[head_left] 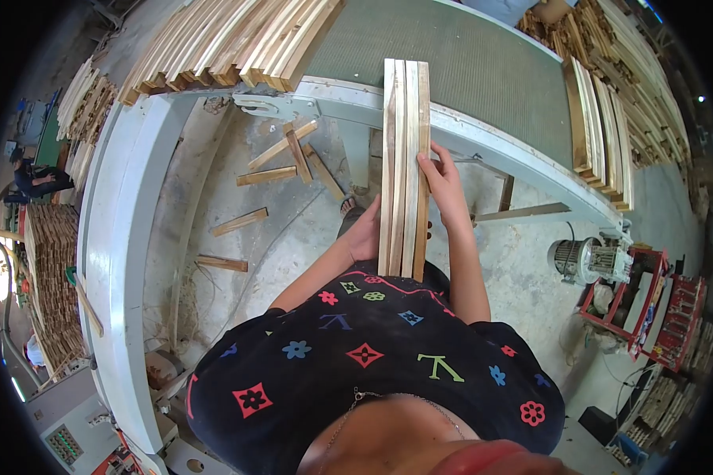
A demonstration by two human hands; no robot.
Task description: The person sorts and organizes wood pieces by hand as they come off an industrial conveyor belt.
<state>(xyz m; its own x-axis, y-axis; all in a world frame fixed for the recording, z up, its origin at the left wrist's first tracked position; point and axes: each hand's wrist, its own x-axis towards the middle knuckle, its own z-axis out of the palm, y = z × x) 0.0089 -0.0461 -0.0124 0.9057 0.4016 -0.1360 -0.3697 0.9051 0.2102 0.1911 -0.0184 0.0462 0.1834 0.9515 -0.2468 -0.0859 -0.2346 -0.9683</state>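
A bundle of several long wooden strips (405, 166) stands on edge, side by side, its far end over the metal rim of the green conveyor belt (467, 59) and its near end against the shirt. My left hand (365, 232) holds the bundle's left side low down, its fingers partly hidden under the wood. On the right side, higher up, my right hand (442, 180) grips the bundle with thumb and fingers at its edge.
A row of wooden strips (230, 39) lies at the belt's left, a smaller stack (598, 131) at its right. Loose offcuts (268, 176) litter the floor. A motor (582, 260) and red rack (650, 309) stand right. A person (40, 178) sits far left.
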